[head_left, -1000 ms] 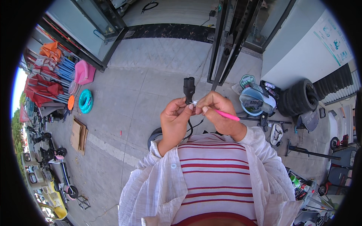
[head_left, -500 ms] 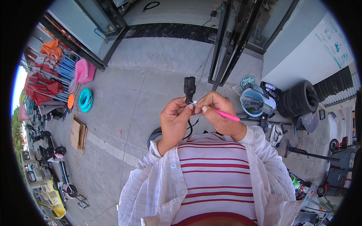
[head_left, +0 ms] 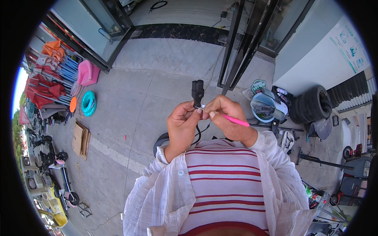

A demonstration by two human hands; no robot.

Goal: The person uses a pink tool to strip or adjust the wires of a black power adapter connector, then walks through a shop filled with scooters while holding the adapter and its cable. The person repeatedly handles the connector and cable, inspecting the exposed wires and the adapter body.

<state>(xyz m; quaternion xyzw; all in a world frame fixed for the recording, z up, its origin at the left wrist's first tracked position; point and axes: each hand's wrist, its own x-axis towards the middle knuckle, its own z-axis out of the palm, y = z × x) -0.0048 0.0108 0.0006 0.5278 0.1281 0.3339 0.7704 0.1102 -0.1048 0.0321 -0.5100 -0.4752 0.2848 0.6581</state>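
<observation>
Upright between my hands is a black power plug with its socket face pointing up. My left hand is closed round the plug's lower end, its thumb toward my other hand. A black cable hangs below, partly behind the fingers. My right hand pinches a pink-handled tool, whose thin metal shaft lies across the plug's base. The kind of tip is too small to make out. A small white piece shows where the fingertips of both hands meet.
Open glass doors stand ahead. On the right are a bucket of water, stacked tyres and a metal stand. On the left lie flattened cardboard, a teal hose coil, a pink chair and folded umbrellas.
Both hands keep almost the same place and grip. The pink-handled tool has shifted very slightly to the left; the plug stays upright.
</observation>
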